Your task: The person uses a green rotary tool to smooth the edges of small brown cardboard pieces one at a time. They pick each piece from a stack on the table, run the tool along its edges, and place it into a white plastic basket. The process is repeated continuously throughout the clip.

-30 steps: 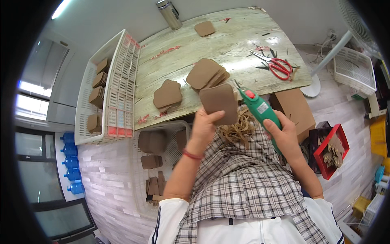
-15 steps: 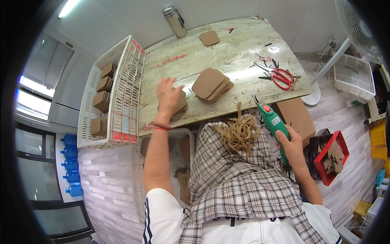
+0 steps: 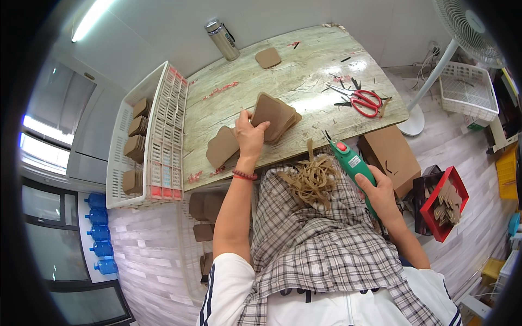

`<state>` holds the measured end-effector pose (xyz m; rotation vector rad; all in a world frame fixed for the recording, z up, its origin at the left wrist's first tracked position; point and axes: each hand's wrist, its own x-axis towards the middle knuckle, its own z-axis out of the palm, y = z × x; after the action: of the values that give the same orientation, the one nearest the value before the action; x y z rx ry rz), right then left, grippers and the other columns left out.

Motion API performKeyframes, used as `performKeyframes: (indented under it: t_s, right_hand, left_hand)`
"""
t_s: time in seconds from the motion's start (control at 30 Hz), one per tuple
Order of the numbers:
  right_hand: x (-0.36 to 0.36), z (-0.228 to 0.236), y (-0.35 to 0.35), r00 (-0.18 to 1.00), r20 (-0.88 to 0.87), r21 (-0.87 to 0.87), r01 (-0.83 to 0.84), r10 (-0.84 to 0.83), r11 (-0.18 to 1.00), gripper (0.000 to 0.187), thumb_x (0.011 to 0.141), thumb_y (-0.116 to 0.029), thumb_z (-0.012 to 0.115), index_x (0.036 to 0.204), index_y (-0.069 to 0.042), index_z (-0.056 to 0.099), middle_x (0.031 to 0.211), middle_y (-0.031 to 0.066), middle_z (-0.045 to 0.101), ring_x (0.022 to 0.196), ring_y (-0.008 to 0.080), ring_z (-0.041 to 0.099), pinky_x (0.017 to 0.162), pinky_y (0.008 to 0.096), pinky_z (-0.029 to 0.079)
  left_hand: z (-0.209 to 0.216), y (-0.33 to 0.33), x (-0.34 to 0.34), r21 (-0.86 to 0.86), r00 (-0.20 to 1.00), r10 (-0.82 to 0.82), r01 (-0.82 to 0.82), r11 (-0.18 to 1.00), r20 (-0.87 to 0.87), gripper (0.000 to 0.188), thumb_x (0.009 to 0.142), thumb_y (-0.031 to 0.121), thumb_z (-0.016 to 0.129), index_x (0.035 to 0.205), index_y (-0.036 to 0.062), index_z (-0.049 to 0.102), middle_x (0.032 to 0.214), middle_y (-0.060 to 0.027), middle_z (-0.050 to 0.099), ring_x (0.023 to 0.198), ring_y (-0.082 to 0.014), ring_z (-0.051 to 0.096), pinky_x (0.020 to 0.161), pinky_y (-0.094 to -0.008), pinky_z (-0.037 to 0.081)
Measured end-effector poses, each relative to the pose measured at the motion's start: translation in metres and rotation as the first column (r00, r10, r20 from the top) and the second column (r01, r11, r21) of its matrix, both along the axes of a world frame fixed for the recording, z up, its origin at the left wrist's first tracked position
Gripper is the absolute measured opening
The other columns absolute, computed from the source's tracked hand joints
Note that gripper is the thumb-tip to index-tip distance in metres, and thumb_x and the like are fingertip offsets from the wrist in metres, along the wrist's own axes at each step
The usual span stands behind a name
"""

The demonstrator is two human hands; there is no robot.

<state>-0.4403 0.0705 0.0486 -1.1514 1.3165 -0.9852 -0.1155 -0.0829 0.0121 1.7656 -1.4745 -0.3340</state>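
- Scissors [image 3: 366, 103], flask [image 3: 224, 42] on bench [image 3: 217, 111]; crate [image 3: 169, 130] just beside, L
- Strips [image 3: 314, 182] on lap [image 3: 293, 231]
- L hand [image 3: 250, 137] clamped on pad [image 3: 268, 111], at stack [image 3: 292, 124]
- R hand [image 3: 379, 193] wrapped rnd tool [image 3: 353, 161]

No readable text; blurred label [image 3: 354, 161] on green tool [image 3: 351, 169]

A steel flask [image 3: 223, 42] stands by the pale wall [image 3: 304, 16]; a lit tube light [image 3: 92, 20] glows at upper left; five blue water bottles [image 3: 99, 233] line the far left; a white fan [image 3: 468, 27] stands near a white crate [image 3: 471, 108].
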Motion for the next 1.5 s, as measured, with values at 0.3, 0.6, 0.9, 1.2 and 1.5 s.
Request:
performKeyframes:
  t_s: [0.3, 0.6, 0.9, 1.2, 1.5]
  right_hand:
    - [0.010, 0.005, -0.002, 0.997, 0.071, -0.012, -0.032, 0.033, 0.999, 0.035, 0.090, -0.026, 0.067, 0.112, 0.001, 0.062, 0.074, -0.0007, 0.058, 0.060, 0.0047, 0.050, 0.054, 0.0217, 0.043]
    - [0.010, 0.020, 0.000, 0.991, 0.121, -0.009, -0.047, 0.048, 0.999, 0.032, 0.091, -0.025, 0.065, 0.108, 0.002, 0.062, 0.072, -0.0005, 0.057, 0.060, 0.0049, 0.051, 0.054, 0.0216, 0.043]
    - [0.008, 0.025, 0.000, 0.989, 0.135, 0.005, -0.069, 0.068, 0.998, 0.033, 0.091, -0.026, 0.066, 0.108, 0.002, 0.061, 0.072, -0.0002, 0.057, 0.059, 0.0050, 0.051, 0.054, 0.0217, 0.044]
    - [0.010, 0.019, 0.006, 0.993, 0.096, -0.023, -0.070, 0.072, 0.997, 0.037, 0.092, -0.027, 0.066, 0.113, 0.003, 0.060, 0.073, -0.0001, 0.057, 0.060, 0.0050, 0.051, 0.055, 0.0218, 0.044]
    - [0.012, 0.025, 0.003, 0.991, 0.119, -0.022, -0.059, 0.061, 0.998, 0.035, 0.091, -0.026, 0.066, 0.112, 0.002, 0.060, 0.073, -0.0002, 0.057, 0.060, 0.0047, 0.051, 0.054, 0.0215, 0.045]
  left_hand:
    - [0.023, 0.054, -0.074, -0.263, -0.101, -0.265, -0.034, 0.964, -0.959, 0.038, 0.086, -0.008, 0.063, 0.121, 0.0034, 0.052, 0.118, -0.0083, 0.061, 0.109, -0.0224, 0.059, 0.097, -0.0358, 0.049]
    - [0.016, 0.060, -0.104, -0.272, -0.323, -0.264, -0.021, 0.962, -0.909, 0.044, 0.087, -0.008, 0.061, 0.126, 0.0068, 0.049, 0.124, -0.0065, 0.058, 0.114, -0.0217, 0.057, 0.102, -0.0369, 0.048]
    - [0.014, 0.067, -0.115, -0.261, -0.363, -0.239, 0.013, 0.965, -0.901, 0.043, 0.088, -0.007, 0.060, 0.127, 0.0082, 0.050, 0.123, -0.0050, 0.059, 0.114, -0.0212, 0.057, 0.102, -0.0377, 0.048]
    - [0.011, 0.071, -0.112, -0.268, -0.456, -0.246, -0.017, 0.963, -0.855, 0.043, 0.088, -0.006, 0.060, 0.128, 0.0075, 0.050, 0.125, -0.0065, 0.058, 0.116, -0.0227, 0.056, 0.104, -0.0397, 0.046]
    - [0.009, 0.078, -0.118, -0.289, -0.377, -0.248, 0.053, 0.956, -0.892, 0.040, 0.088, -0.006, 0.059, 0.125, 0.0076, 0.051, 0.122, -0.0077, 0.059, 0.113, -0.0238, 0.058, 0.100, -0.0397, 0.048]
